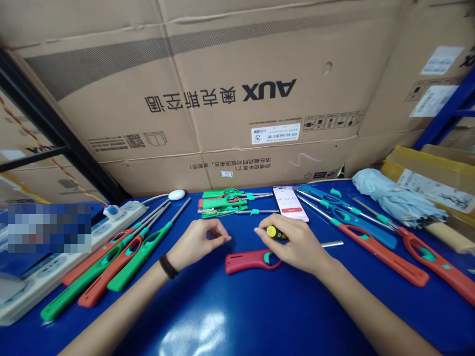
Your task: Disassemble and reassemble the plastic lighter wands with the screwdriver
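My right hand (293, 240) is closed around a screwdriver with a yellow-and-black handle (272, 232); its shaft is hidden by the fingers. Beneath that hand a red long-nosed gas lighter (245, 261) lies flat on the blue table, with a metal tube (333, 244) showing past the wrist. To the left, my left hand (202, 240) hovers over the table with thumb and fingertips pinched together. Whether anything small sits in that pinch cannot be made out. A dark band (168, 266) circles the left wrist.
Red and green lighters (139, 259) lie at left beside a white power strip (48, 269). Green lighter parts (222, 202) and a phone (291, 203) are at the back. On the right are red lighters (386, 254), blue ones (363, 222) and a folded umbrella (397, 198). Cardboard boxes (222, 59) stand behind.
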### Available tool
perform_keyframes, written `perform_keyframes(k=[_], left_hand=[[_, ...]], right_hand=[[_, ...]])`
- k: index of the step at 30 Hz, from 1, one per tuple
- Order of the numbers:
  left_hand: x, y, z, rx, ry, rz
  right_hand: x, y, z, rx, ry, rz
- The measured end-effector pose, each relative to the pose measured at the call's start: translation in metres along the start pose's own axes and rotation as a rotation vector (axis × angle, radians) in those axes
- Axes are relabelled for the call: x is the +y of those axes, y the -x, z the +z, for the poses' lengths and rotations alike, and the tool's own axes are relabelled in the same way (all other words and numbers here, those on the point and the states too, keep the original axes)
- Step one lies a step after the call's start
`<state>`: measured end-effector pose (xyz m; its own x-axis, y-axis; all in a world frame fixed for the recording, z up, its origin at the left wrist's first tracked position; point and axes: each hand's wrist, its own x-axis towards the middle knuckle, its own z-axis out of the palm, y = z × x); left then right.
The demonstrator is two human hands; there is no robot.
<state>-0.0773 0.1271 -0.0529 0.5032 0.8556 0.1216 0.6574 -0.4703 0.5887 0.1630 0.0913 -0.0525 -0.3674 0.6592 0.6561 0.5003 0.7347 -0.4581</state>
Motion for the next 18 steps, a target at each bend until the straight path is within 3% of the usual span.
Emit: perform_keyframes(k=[5,10,18], left_hand=[[0.020,0.013,-0.013,-0.138,-0.049,0.026],[0.028,0.019,-0.014,-0.224,-0.225,0.158],[0.016,0.011,-0.004,-0.156,-0.185,0.161]], right_hand=[[0.000,0.000,0.000,-0.031,-0.012,0.000],[0.000,0.000,0.000,-0.048,-0.012,0.008],[0.000,0.001,0.001,-0.063,-0.002,-0.011]])
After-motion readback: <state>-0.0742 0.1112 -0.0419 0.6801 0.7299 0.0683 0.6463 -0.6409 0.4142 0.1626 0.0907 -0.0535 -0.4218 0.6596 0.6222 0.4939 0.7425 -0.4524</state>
